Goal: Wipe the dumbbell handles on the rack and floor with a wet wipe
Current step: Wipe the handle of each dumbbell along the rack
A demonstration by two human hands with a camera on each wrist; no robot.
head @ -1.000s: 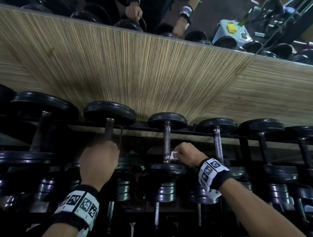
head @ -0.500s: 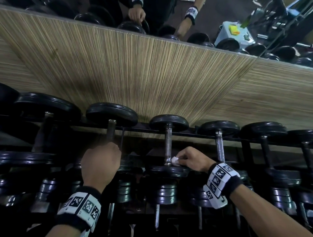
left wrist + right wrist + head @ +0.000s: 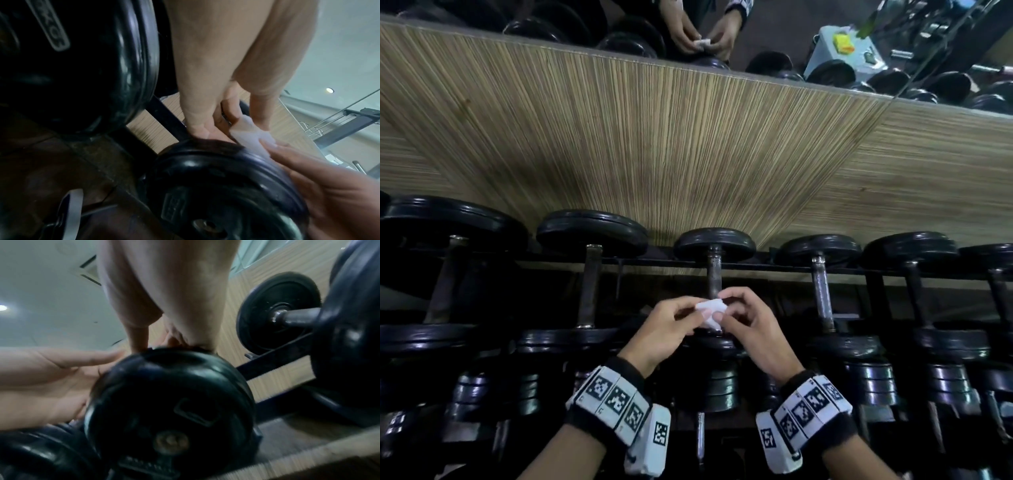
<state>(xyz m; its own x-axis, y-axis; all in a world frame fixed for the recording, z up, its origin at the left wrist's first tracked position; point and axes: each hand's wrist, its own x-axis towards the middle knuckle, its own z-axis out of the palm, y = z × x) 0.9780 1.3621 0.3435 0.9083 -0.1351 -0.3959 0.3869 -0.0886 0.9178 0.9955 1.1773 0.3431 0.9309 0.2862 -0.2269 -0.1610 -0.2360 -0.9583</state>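
Observation:
A small white wet wipe (image 3: 709, 312) is held between both hands just above the near plate of the middle dumbbell (image 3: 714, 246). My left hand (image 3: 690, 317) pinches its left side and my right hand (image 3: 724, 310) pinches its right side. The wipe (image 3: 249, 135) shows crumpled between fingertips in the left wrist view. The metal handle (image 3: 714, 274) of that dumbbell runs away from the hands, partly hidden by them. In the right wrist view the dumbbell's black end plate (image 3: 170, 410) fills the centre and hides the wipe.
Black dumbbells sit in a row on the rack (image 3: 774, 265), with handles at left (image 3: 587, 284) and right (image 3: 822, 291). A lower tier of dumbbells (image 3: 869, 383) lies beneath. A wood-grain wall panel (image 3: 654, 137) rises behind, with a mirror (image 3: 756, 31) above it.
My left hand left the dumbbell handle on the left and came to the middle. My right hand drew the wipe off the middle handle, and both hands now hold the wipe.

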